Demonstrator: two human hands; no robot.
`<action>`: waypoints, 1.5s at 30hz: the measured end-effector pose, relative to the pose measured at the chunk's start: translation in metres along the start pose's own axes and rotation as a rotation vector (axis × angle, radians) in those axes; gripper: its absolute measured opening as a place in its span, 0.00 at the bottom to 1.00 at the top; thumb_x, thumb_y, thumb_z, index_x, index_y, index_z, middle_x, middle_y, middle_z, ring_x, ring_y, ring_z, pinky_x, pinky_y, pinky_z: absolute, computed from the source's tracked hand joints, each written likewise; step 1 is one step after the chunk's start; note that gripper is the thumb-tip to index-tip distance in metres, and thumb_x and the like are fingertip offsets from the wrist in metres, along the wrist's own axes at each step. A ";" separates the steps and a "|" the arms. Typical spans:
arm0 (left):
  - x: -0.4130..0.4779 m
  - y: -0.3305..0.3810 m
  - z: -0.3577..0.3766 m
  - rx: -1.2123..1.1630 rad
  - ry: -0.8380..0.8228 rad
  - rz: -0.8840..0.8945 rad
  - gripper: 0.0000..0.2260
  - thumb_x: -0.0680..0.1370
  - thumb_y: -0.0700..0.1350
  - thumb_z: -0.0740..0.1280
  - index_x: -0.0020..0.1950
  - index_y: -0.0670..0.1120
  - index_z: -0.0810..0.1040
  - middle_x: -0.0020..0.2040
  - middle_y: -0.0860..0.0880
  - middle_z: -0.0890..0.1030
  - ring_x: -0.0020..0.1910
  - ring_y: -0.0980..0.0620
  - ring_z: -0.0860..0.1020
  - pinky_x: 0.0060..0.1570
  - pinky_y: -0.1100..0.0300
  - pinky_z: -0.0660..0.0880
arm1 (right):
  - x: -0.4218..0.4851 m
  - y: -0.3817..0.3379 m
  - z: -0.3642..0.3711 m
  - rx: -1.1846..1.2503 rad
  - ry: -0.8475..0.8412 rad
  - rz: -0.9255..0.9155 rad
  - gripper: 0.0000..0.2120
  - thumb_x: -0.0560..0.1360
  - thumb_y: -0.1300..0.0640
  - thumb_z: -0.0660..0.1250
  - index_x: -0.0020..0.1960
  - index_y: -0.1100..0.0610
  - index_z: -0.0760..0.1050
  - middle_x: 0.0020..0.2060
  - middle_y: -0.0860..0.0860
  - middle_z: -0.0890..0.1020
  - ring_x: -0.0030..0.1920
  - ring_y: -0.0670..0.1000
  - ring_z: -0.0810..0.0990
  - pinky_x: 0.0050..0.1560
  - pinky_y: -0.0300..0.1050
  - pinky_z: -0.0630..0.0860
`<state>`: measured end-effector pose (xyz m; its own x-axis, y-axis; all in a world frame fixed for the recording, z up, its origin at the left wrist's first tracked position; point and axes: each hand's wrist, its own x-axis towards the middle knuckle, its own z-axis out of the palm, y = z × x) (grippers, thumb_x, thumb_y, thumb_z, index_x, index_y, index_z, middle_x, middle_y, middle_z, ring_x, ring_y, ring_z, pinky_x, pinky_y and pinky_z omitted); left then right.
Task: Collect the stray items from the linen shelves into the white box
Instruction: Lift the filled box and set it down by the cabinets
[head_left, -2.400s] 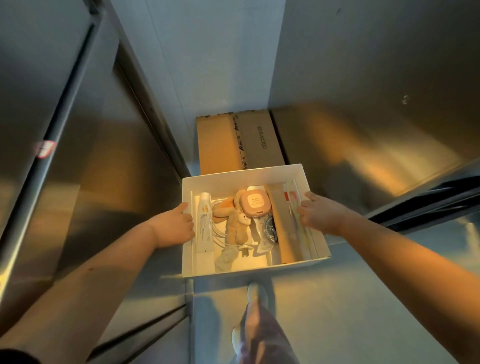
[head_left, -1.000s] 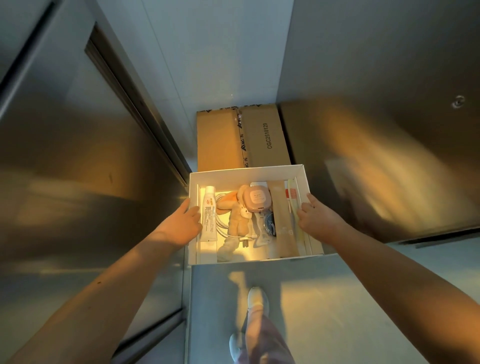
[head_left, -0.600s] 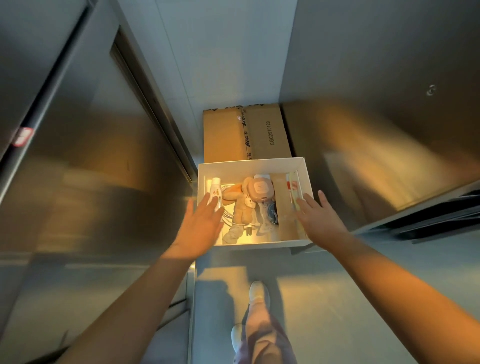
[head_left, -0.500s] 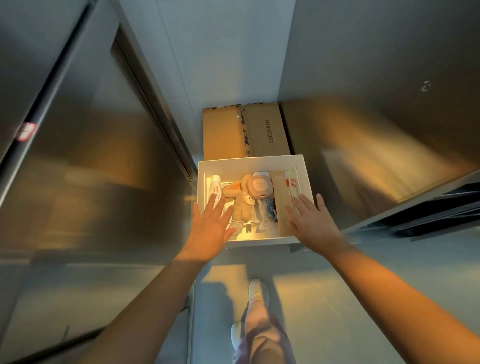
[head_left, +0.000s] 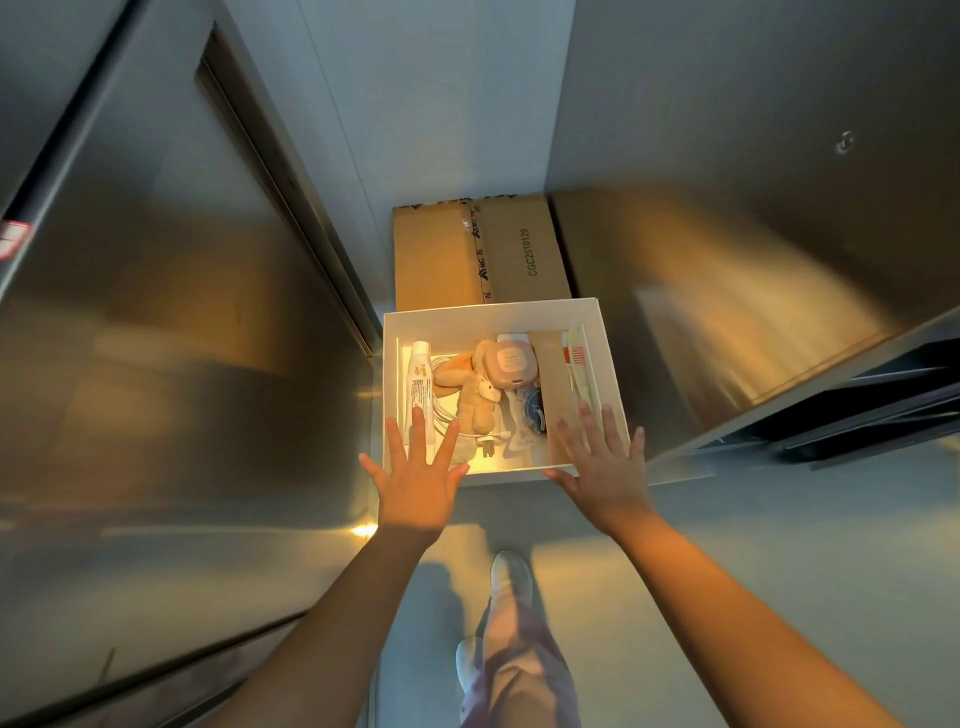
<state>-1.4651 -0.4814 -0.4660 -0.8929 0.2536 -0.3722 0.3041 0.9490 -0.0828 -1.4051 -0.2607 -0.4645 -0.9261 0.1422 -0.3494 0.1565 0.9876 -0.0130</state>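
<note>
The white box (head_left: 488, 318) sits on the floor in front of me, between two steel units. Inside lie a white tube (head_left: 418, 379), a tan plush rabbit (head_left: 474, 400), a round pink case (head_left: 509, 365), a white cable with a plug (head_left: 485, 441), a blue packet (head_left: 534, 413), a flat brown packet (head_left: 553, 374) and a red-and-white boxed item (head_left: 575, 358). My left hand (head_left: 418, 480) hovers with spread fingers over the box's near left corner. My right hand (head_left: 605, 467) hovers, fingers spread, over its near right corner. Neither hand holds anything.
A closed cardboard carton (head_left: 480, 249) lies behind the white box against the wall. Steel cabinet faces (head_left: 156, 338) stand close on the left, and a steel unit (head_left: 753, 312) with a dark open gap on the right. My legs and white shoes (head_left: 511, 577) are on the grey floor below.
Both hands gripped the box's side walls earlier; they have let go, spread their fingers and drawn back toward me over the near edge. The box now rests on the floor.
</note>
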 end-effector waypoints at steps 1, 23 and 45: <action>0.000 -0.001 0.003 -0.001 -0.001 0.000 0.26 0.76 0.63 0.39 0.66 0.59 0.25 0.76 0.45 0.36 0.72 0.36 0.35 0.64 0.29 0.46 | 0.001 0.001 0.001 -0.003 0.002 -0.009 0.34 0.75 0.34 0.44 0.72 0.45 0.32 0.75 0.52 0.37 0.74 0.59 0.36 0.69 0.67 0.43; 0.063 -0.004 -0.021 0.050 0.077 -0.058 0.32 0.71 0.66 0.39 0.70 0.58 0.32 0.70 0.39 0.29 0.72 0.32 0.39 0.63 0.28 0.52 | 0.073 0.005 -0.022 -0.007 -0.014 -0.001 0.36 0.75 0.34 0.49 0.73 0.44 0.33 0.75 0.52 0.35 0.73 0.60 0.33 0.68 0.69 0.41; 0.125 -0.005 -0.047 -0.044 -0.019 -0.072 0.32 0.75 0.67 0.45 0.74 0.59 0.36 0.74 0.43 0.30 0.71 0.35 0.32 0.65 0.29 0.47 | 0.141 0.014 -0.046 -0.030 -0.033 -0.007 0.36 0.75 0.33 0.48 0.74 0.44 0.35 0.75 0.51 0.37 0.73 0.61 0.33 0.67 0.70 0.41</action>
<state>-1.5937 -0.4455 -0.4690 -0.9053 0.1813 -0.3840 0.2241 0.9721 -0.0693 -1.5490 -0.2243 -0.4708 -0.9152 0.1339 -0.3801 0.1398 0.9901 0.0123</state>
